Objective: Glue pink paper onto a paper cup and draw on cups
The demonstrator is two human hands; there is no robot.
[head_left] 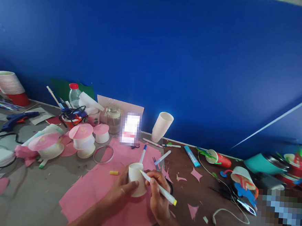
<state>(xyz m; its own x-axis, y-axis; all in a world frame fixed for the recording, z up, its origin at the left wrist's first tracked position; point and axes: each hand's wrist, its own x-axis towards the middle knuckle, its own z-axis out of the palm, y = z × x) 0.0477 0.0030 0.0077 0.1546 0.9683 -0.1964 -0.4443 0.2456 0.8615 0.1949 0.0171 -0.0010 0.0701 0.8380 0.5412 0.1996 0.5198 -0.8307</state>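
Observation:
A white paper cup (137, 174), turned upside down with its wider end low, is gripped by my left hand (121, 188) from the left side. My right hand (157, 192) holds a white marker (162, 190) with a yellow end, and its tip meets the cup near the top. A yellow marker cap (114, 173) lies just left of the cup. Pink paper (90, 195) spreads beneath both hands. Behind the cup rest a blue-capped marker (143, 154) and another pale marker (162, 157).
Pink-topped cup pieces (81, 134) and a tape ring (103, 154) are at left. A stack of white cups (162, 127) leans against the blue wall. A glass jar (113, 119) stands behind. Scissors (246, 205), a cable and pink scraps (196, 174) lie right.

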